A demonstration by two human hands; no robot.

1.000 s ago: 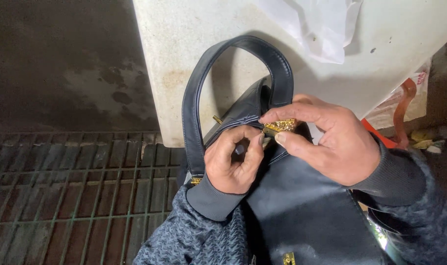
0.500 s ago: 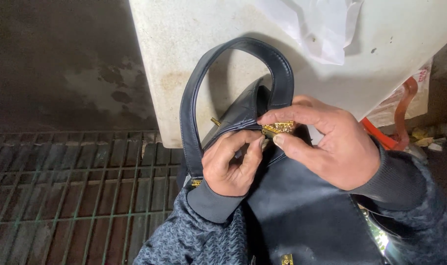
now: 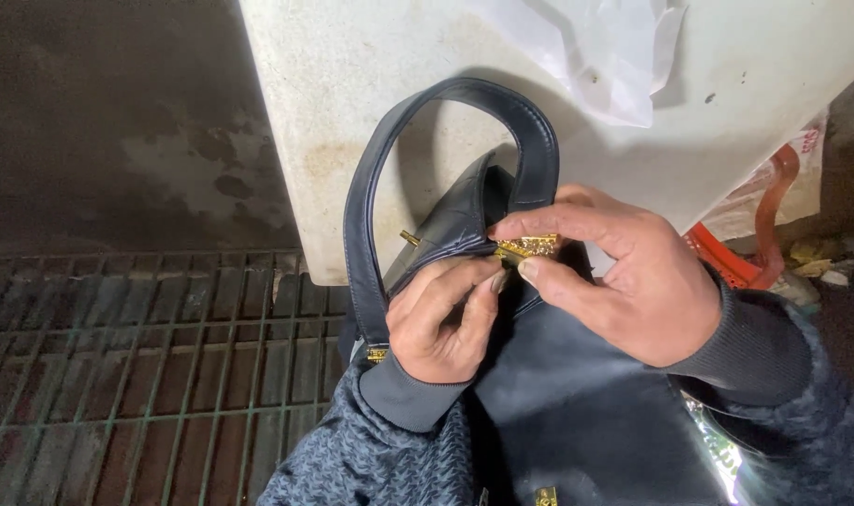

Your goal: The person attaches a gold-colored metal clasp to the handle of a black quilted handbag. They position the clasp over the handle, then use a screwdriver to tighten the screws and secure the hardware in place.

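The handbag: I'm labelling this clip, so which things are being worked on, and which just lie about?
In hand:
dark handbag
gold clasp
left hand
right hand

Lying about:
white plastic sheet
pale slab
metal grate
orange strap

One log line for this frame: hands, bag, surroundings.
left hand: grips bag edge | right hand: pinches gold clasp | handle: arched up | behind: white slab, floor grate

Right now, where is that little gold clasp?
In the head view, the gold clasp sits centre-right, pinched by the right hand, just above the left hand, beside the dark handbag's strap.
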